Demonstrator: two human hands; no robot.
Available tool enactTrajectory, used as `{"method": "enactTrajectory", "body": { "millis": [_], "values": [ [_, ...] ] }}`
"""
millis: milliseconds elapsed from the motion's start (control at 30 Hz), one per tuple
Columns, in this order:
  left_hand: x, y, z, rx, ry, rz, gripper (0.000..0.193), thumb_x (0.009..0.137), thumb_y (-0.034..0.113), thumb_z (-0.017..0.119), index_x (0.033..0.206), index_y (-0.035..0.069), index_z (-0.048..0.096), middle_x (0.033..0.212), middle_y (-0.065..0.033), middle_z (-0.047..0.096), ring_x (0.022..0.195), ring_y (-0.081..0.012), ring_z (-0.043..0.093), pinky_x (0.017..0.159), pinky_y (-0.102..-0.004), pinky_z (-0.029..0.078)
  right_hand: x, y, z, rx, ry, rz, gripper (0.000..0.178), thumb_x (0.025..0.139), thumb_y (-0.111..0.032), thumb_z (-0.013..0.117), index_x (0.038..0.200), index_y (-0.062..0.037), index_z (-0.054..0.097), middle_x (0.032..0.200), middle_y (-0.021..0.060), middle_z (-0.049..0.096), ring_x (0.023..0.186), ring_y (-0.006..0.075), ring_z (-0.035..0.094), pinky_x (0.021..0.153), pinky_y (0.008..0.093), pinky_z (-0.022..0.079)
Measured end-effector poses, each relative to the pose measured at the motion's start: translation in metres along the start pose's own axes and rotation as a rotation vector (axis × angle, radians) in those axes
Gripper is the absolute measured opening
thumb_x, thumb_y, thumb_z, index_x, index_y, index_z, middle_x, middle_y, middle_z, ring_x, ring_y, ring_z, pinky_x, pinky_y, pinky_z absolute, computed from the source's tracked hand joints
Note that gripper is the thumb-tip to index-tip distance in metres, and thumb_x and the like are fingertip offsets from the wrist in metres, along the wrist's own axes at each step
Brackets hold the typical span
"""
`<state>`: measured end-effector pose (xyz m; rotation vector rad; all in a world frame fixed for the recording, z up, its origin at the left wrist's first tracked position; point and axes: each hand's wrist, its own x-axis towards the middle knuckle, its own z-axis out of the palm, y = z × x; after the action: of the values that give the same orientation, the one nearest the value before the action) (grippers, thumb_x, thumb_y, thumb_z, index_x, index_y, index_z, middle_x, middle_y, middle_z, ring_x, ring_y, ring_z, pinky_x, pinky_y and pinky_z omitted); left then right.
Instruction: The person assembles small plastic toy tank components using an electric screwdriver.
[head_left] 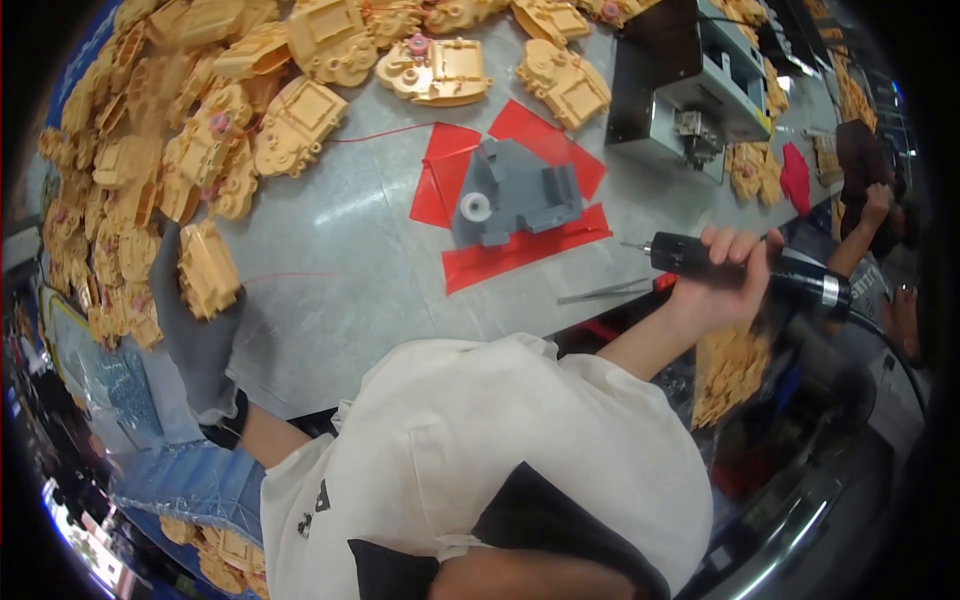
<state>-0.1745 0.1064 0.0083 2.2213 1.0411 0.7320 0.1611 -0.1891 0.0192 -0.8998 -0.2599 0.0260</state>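
My left hand [195, 335], in a dark grey glove, grips a yellow plastic housing [208, 268] at the left of the table, beside a heap of similar housings [215, 150]. My bare right hand [728, 288] is wrapped round a black electric screwdriver [683, 254], its thin bit pointing left over the table. Between the hands lies a grey moulded fixture [515, 185] with a white round piece on it. Strips of red tape [525, 248] surround the fixture. A pair of metal tweezers [603, 292] rests near the table's front edge, below the screwdriver's bit.
A box-shaped metal machine [700, 100] stands at the back right. Blue plastic-lined containers [190, 485] and more yellow parts are at the lower left. At the far right, another person's arm [862, 232] shows. A cable hangs from the screwdriver's rear.
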Motion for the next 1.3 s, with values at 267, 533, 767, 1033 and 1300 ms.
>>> {"method": "enactTrajectory", "body": {
  "millis": [267, 533, 767, 1033, 1300],
  "values": [
    [0.008, 0.131, 0.136, -0.074, -0.489, 0.361, 0.086, 0.051, 0.024, 0.081, 0.128, 0.012, 0.045, 0.108, -0.0132, 0.048, 0.097, -0.03, 0.051, 0.083, -0.038, 0.043, 0.002, -0.005, -0.018, -0.031, 0.067, 0.006, 0.034, 0.08, -0.01, 0.048, 0.114, -0.0079, 0.044, 0.065, 0.0038, 0.043, 0.053, 0.0155, 0.042, 0.059, 0.0329, 0.038],
    [0.014, 0.157, 0.183, 0.327, -0.411, 0.469, 0.083, 0.055, 0.041, 0.078, 0.127, 0.019, 0.043, 0.115, -0.0119, 0.044, 0.101, -0.0309, 0.046, 0.081, -0.0437, 0.04, -0.002, -0.011, -0.033, -0.06, 0.171, -0.042, 0.034, 0.08, -0.01, 0.049, 0.113, -0.008, 0.042, 0.064, 0.0036, 0.043, 0.054, 0.0154, 0.044, 0.059, 0.0331, 0.038],
    [0.01, 0.148, 0.194, 0.123, -0.35, 0.469, 0.084, 0.059, 0.037, 0.077, 0.13, 0.016, 0.039, 0.127, -0.02, 0.037, 0.113, -0.0361, 0.039, 0.096, -0.0504, 0.032, -0.004, 0.005, -0.019, -0.074, 0.173, -0.063, 0.033, 0.082, -0.009, 0.049, 0.114, -0.0074, 0.041, 0.062, 0.0034, 0.043, 0.054, 0.0148, 0.044, 0.058, 0.0329, 0.038],
    [0.01, 0.153, 0.186, 0.312, -0.497, 0.56, 0.09, 0.062, 0.039, 0.074, 0.136, 0.013, 0.03, 0.134, -0.0243, 0.03, 0.118, -0.0417, 0.034, 0.101, -0.0525, 0.025, 0.003, -0.01, -0.015, -0.13, 0.16, -0.165, 0.035, 0.081, -0.009, 0.05, 0.114, -0.0079, 0.04, 0.061, 0.0027, 0.043, 0.052, 0.0151, 0.044, 0.059, 0.0327, 0.039],
    [0.02, 0.185, 0.143, 0.093, -0.397, 0.706, 0.085, 0.066, 0.044, 0.07, 0.132, 0.005, 0.035, 0.135, -0.022, 0.033, 0.123, -0.0404, 0.032, 0.101, -0.0536, 0.023, 0.074, -0.024, -0.014, -0.194, -0.013, -0.399, 0.045, 0.072, 0.004, 0.051, 0.115, -0.0022, 0.04, 0.058, 0.0057, 0.048, 0.046, 0.015, 0.045, 0.051, 0.03, 0.043]
  ]
}}
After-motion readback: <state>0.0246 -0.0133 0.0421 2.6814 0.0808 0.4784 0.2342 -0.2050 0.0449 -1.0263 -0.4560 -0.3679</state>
